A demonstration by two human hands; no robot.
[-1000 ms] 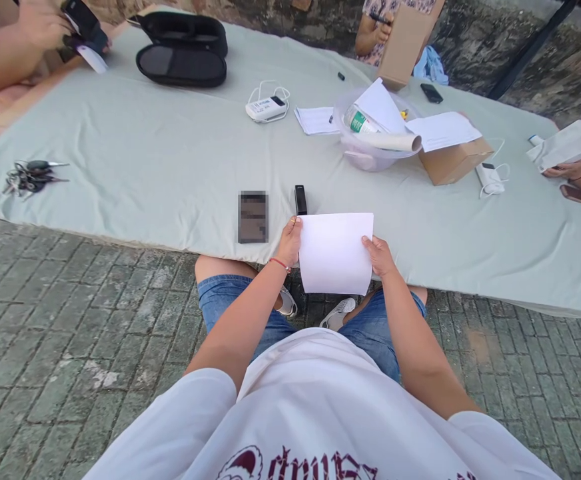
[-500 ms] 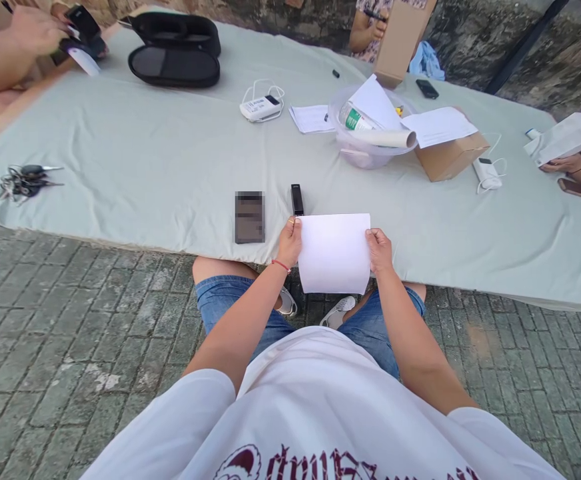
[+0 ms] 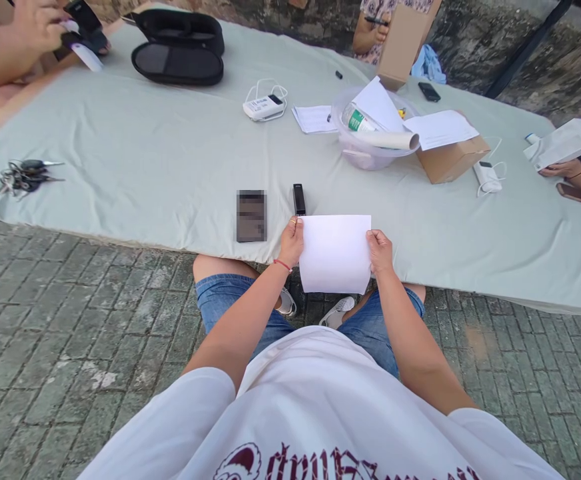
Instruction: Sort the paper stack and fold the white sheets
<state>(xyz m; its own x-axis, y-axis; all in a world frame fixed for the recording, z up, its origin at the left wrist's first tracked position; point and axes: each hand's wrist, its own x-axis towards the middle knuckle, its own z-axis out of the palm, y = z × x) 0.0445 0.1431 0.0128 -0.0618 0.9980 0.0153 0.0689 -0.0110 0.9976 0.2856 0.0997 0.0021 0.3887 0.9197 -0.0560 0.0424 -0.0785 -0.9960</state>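
I hold a blank white sheet of paper [image 3: 335, 253] over the near edge of the table [image 3: 145, 167]. My left hand [image 3: 290, 241] pinches its left edge near the top. My right hand [image 3: 380, 251] grips the right edge. Both hands are closed on the sheet. Just beyond the left hand a small black rectangular device [image 3: 299, 199] lies on the grey cloth, with a dark phone [image 3: 251, 215] to its left.
A bunch of keys [image 3: 23, 176] lies at the left; a black case [image 3: 178, 47] at the back. A clear bowl [image 3: 365, 150] with a bottle and rolled paper, a cardboard box [image 3: 453, 160] and chargers lie right. Other people's hands [image 3: 35, 27] are at the table's corners.
My right hand slid slightly up the sheet's right edge. The sheet stays in the same place above the table edge.
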